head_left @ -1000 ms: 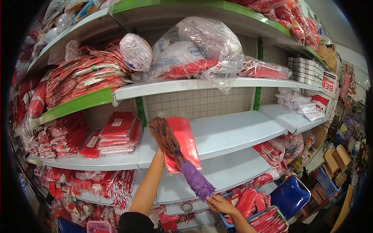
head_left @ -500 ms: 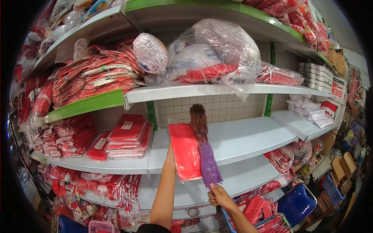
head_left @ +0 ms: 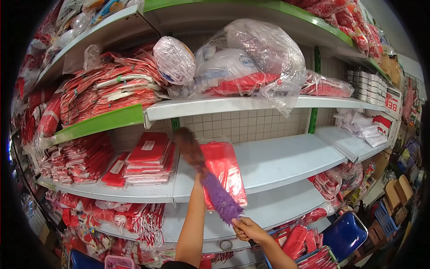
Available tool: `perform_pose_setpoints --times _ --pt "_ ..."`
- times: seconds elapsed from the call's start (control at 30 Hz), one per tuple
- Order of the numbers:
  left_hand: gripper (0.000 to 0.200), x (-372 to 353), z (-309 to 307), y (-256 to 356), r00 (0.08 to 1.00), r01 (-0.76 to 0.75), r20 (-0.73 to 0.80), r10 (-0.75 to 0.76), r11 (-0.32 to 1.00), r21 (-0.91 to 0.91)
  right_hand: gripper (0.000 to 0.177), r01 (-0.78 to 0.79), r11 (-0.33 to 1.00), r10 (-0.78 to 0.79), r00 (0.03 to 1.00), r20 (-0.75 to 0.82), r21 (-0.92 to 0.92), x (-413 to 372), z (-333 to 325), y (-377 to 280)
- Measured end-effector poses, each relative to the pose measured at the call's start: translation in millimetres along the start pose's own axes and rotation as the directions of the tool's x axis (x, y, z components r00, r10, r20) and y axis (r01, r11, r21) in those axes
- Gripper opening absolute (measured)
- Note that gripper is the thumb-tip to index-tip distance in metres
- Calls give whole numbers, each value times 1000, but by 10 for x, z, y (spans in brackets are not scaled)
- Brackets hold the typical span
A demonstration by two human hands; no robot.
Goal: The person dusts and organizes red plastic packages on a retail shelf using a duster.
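My right hand (head_left: pixel 249 230) is closed around the lower end of a feather duster (head_left: pixel 220 197), purple near the grip and brown at its blurred tip. The duster slants up and to the left, crossing in front of my left hand (head_left: pixel 197 183). A flat red packet (head_left: pixel 226 168) in clear plastic is held up by my left hand at its left edge; the fingers are mostly hidden behind the packet and the duster. Behind the packet runs the pale middle shelf (head_left: pixel 282 159).
Stacked red packets (head_left: pixel 150 152) stand on the middle shelf at left. A large clear plastic bag (head_left: pixel 264 58) sits on the shelf above. Below right are a blue chair (head_left: pixel 345 235) and red packets in a basket (head_left: pixel 295 240). A tape roll (head_left: pixel 226 245) hangs low at centre.
The duster has swung left, its tip moving from the packet's right side to its left, across the packet's front. The red packet has shifted slightly right and tilted.
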State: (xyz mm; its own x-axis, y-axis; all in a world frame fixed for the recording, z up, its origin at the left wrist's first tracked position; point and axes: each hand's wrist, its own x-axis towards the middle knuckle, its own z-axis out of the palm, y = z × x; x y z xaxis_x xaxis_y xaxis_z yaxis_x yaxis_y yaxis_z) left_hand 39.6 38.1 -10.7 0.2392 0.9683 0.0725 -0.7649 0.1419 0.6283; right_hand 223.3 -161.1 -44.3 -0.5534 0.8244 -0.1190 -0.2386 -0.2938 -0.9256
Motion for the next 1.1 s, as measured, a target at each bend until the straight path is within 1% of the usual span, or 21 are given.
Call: perform_pose_setpoints --times 0.07,0.17,0.2,0.3,0.33,0.37,0.43,0.5,0.57,0.6,0.7,0.73,0.77,0.83,0.87,0.93,0.97,1.0,1.03,1.07,1.1 --pt "46 -24 17 -11 999 11 -30 -11 1000 -5 36 78 994 -68 991 -118 81 -61 28 172" --pt "39 -23 31 -44 1000 11 27 -9 998 -58 33 123 991 -133 914 -382 -51 -82 227 614" --pt "37 -29 43 -51 999 3 38 -1 999 -55 33 143 945 -230 930 -287 -294 -95 118 761" --pt "32 -71 67 -35 997 -26 67 29 999 -38 36 55 956 -158 923 -350 -287 -293 60 673" --pt "31 -90 59 -19 996 -36 76 38 999 -30 40 96 995 -98 950 -295 -24 -336 -10 642" --pt "30 -101 45 1 995 -48 86 50 999 -23 41 122 992 -110 949 -297 24 -368 -35 666" --pt "30 66 -149 1 972 -32 230 42 998 -49 42 169 979 -130 945 -299 110 -430 -82 743" --pt "31 226 -330 -31 929 -14 367 40 997 -74 45 91 996 -86 971 -223 12 -477 -37 760" --pt "29 180 -274 -40 958 -44 281 61 997 -68 46 34 997 -41 992 -115 -66 -530 70 702" --pt "28 173 -229 -32 968 -59 240 72 996 -60 44 68 993 -80 988 -131 -98 -522 58 699" --pt "25 -22 45 -17 989 -101 101 104 994 -36 42 76 982 -41 979 -200 174 -398 -67 661" --pt "23 -206 377 5 989 -142 -51 140 989 -41 47 94 986 -50 955 -294 136 -349 31 578" --pt "24 -52 179 -29 980 -142 125 155 984 -108 48 58 993 -35 975 -221 99 -340 34 522" --pt "27 384 -351 -106 866 -105 457 204 967 -232 49 -1 1000 2 997 -74 16 -325 32 424" --pt "27 379 -335 -94 880 -54 445 163 967 -248 44 -52 998 50 995 -83 -26 -351 21 339" --pt "28 279 -229 -28 905 42 418 82 959 -280 39 16 998 -31 958 -286 -54 -345 -13 220" --pt "29 213 -156 -29 953 -20 292 80 979 -204 37 45 996 -69 922 -381 -73 -339 -27 154" --pt "29 106 -31 -47 983 -69 159 88 991 -117 32 157 970 -226 858 -462 -183 -331 -38 65" --pt "29 51 16 -44 994 -106 24 107 994 -23 21 199 964 -261 828 -496 -174 -286 -133 26" --pt "30 196 -163 -63 984 -125 128 121 992 24 15 214 956 -289 806 -517 -200 -259 -187 -63" --pt "31 191 -185 -64 988 -130 90 127 991 28 10 228 947 -316 780 -540 -225 -237 -220 -168"
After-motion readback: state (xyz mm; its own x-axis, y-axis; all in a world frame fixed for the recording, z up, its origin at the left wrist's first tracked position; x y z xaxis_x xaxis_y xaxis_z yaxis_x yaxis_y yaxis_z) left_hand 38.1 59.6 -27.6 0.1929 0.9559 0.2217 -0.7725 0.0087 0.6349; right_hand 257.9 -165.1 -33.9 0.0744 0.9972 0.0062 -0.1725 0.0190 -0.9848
